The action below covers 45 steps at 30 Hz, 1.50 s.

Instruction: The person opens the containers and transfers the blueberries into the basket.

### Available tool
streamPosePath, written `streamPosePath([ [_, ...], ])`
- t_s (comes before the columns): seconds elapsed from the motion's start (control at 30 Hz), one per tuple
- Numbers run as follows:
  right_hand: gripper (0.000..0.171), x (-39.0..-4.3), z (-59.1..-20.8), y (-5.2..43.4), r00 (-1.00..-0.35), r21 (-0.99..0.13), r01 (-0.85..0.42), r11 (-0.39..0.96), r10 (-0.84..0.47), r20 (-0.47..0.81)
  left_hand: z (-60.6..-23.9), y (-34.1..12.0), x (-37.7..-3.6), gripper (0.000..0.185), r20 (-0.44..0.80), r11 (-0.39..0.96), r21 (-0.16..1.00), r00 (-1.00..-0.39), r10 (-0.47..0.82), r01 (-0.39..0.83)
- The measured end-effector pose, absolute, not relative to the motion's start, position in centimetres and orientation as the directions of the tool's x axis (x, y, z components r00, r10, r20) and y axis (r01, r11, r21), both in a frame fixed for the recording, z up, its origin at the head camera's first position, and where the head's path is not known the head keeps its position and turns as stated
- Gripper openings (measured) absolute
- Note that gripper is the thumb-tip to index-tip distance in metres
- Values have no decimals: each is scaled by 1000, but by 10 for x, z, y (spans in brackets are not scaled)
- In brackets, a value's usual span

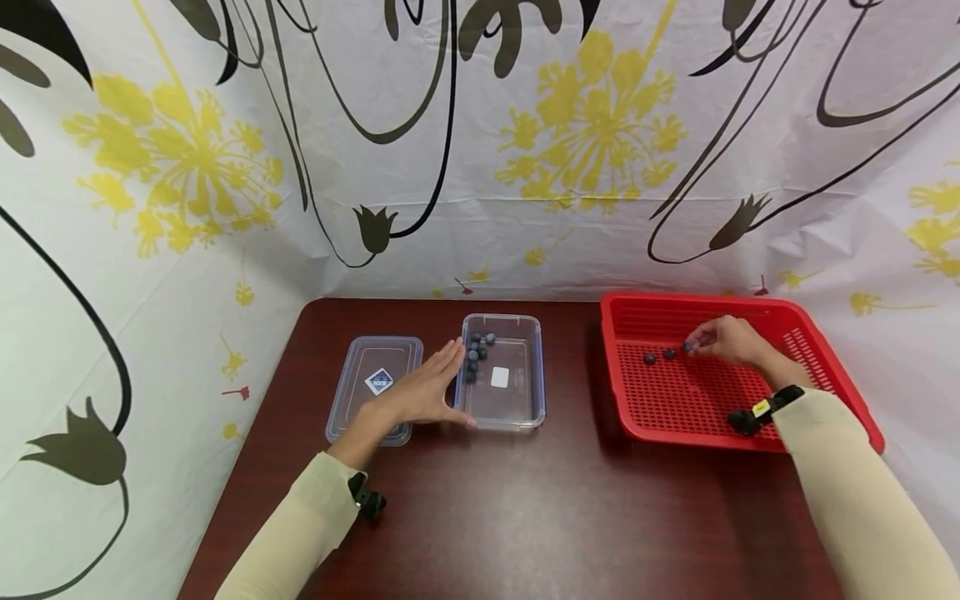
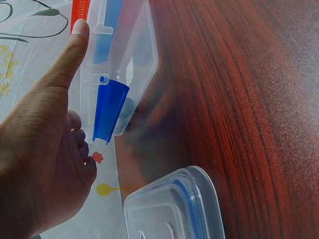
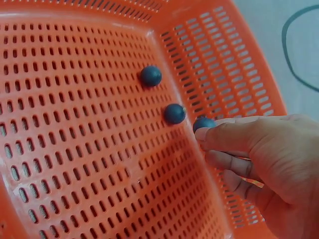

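My left hand lies flat with straight fingers against the left side of a clear plastic container. Several blueberries sit in its far left corner. In the left wrist view the thumb stands up beside the container and its blue clip. My right hand is inside a red mesh basket and pinches a blueberry at its fingertips. Two more blueberries lie loose on the basket floor to its left.
The container's clear lid with a blue label lies flat on the dark wooden table, under my left wrist. A flower-patterned cloth walls the table at the back and both sides.
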State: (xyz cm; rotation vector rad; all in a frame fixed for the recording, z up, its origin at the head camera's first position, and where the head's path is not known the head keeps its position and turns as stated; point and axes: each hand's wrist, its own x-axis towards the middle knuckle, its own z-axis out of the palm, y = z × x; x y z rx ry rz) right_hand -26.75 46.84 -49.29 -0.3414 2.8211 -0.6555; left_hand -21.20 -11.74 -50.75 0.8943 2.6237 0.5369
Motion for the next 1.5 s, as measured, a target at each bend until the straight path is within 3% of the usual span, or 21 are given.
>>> streamPosePath([
  [0.37, 12, -264, -509, 476, -942, -497, -147, 855, -275, -194, -510, -118, -209, 135, -178, 733, 452, -754, 632, 508],
  [0.57, 14, -264, -502, 474, -945, -466, -162, 870, -272, -179, -508, -117, -210, 134, -170, 729, 453, -753, 636, 513],
  [0.83, 17, -265, -470, 458, -934, -391, -332, 858, -357, 11, -508, -117, -211, 135, -171, 731, 446, -752, 636, 517],
  [1.13, 20, -263, -424, 400, -850, -278, -525, 804, -481, 214, -509, -117, -211, 135, -170, 735, 436, -754, 634, 520],
  [1.5, 26, -268, -401, 304, -801, -359, -597, 717, -560, 212, -510, -118, -212, 136, -169, 732, 436, -752, 638, 523],
])
